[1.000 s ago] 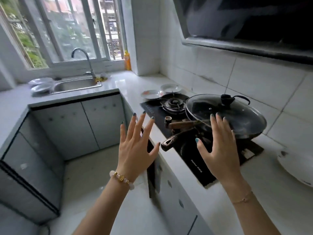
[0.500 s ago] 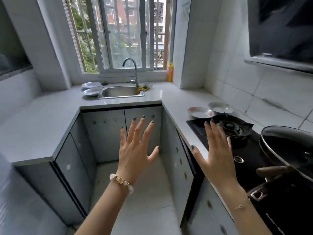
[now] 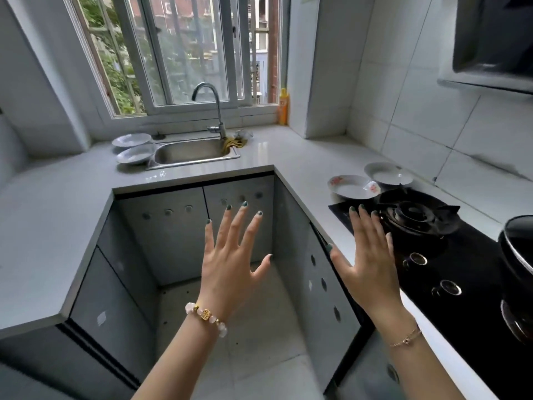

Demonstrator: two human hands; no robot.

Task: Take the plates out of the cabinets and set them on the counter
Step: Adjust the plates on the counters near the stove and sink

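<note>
White plates (image 3: pixel 352 186) sit on the surface (image 3: pixel 297 151) by the stove while both hands, left (image 3: pixel 230 267) and right (image 3: pixel 367 264), hover splayed, each grip released, likely reaching for the cabinets (image 3: pixel 199 226).

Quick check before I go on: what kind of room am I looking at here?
A small home kitchen, by the look of it: a steel sink with a tap under the window, a black gas hob on the right counter, and grey base cabinets below.

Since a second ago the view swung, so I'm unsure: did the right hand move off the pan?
Yes. The right hand now hovers leftward, by the bare burner, clear of the pan.
</note>
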